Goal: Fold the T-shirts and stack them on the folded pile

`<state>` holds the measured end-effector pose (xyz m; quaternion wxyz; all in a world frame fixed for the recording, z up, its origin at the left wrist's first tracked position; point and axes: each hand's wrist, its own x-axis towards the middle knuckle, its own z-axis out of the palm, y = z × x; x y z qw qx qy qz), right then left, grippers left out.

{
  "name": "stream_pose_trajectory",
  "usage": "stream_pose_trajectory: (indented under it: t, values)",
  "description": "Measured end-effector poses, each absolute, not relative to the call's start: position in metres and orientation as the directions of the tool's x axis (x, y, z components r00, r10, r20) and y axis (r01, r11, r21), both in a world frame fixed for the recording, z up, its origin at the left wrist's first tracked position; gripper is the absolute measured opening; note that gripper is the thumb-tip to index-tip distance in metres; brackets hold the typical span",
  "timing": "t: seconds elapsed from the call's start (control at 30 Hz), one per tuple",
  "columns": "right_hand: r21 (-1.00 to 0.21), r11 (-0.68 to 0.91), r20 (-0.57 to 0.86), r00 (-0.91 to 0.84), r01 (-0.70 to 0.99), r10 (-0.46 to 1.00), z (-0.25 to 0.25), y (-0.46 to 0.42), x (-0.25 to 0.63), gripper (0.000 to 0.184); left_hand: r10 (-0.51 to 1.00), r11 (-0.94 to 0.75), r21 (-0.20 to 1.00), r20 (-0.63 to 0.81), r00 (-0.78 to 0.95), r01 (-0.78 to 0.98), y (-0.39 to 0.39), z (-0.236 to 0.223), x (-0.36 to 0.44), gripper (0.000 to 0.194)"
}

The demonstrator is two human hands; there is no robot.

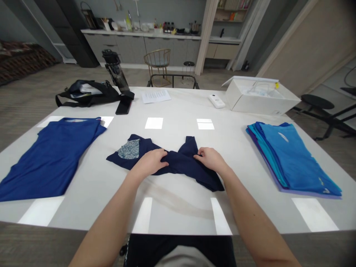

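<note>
A dark navy garment point(178, 163) lies bunched across the middle of the white table point(180, 215). A grey-blue paisley patch point(129, 149) shows at its left end, and its folds hide the exact cut. My left hand point(152, 161) is closed on the cloth left of its middle, thumb and fingers curled over the fabric. At the right part, my right hand point(209, 158) pinches the same garment near a short flap that points away from me. Both hands rest low, close to the tabletop.
A blue T-shirt point(61, 155) lies spread at left; folded blue and teal shirts point(294, 155) are stacked at right. Toward the far edge are a black bag point(89, 94), a dark bottle point(116, 72), a phone point(124, 106), paper point(155, 96), a white device point(216, 101) and an open white box point(258, 98).
</note>
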<state>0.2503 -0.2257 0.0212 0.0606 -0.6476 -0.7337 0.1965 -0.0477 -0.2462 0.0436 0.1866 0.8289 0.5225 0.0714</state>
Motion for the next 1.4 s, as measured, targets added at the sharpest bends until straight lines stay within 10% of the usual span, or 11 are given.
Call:
stream_pose_trajectory:
  t: [0.3,0.53,0.77,0.83,0.97,1.13,1.4]
  values:
    - [-0.564,-0.121,0.178,0.263,0.817,0.948,0.035,-0.216,0.283,0.022,0.924,-0.322,0.121,0.257,0.283,0.939,-0.223,0.036,0.000,0.022]
    - [-0.796,0.257,0.040,-0.376,0.549,0.926,0.077,-0.243,0.275,0.033,0.864,-0.437,0.535,0.026,0.503,0.723,-0.262,0.068,-0.026,0.014]
    - [-0.907,0.248,-0.237,-0.898,0.341,0.370,0.092,-0.275,0.240,0.034,0.657,-0.073,0.654,-0.536,0.529,0.753,-0.261,0.093,-0.077,0.043]
    - [-0.897,0.216,-0.292,-0.883,0.386,0.367,0.085,-0.277,0.234,0.035,0.804,-0.066,0.552,-0.464,0.372,0.831,-0.259,0.087,-0.078,0.048]
    - [-0.775,0.285,-0.091,-0.546,0.564,0.833,0.065,-0.270,0.221,0.032,0.990,0.066,0.234,-0.135,-0.035,0.970,-0.259,0.067,-0.053,0.054]
    - [-0.623,0.391,0.097,-0.430,0.677,0.898,0.030,-0.255,0.197,0.028,0.998,0.006,0.043,-0.066,-0.004,0.999,-0.266,0.047,-0.018,0.032]
    - [-0.646,0.192,-0.356,-0.514,0.739,0.780,0.044,-0.247,0.228,0.011,0.914,-0.402,0.390,0.120,0.387,0.829,-0.249,0.024,-0.021,0.044]
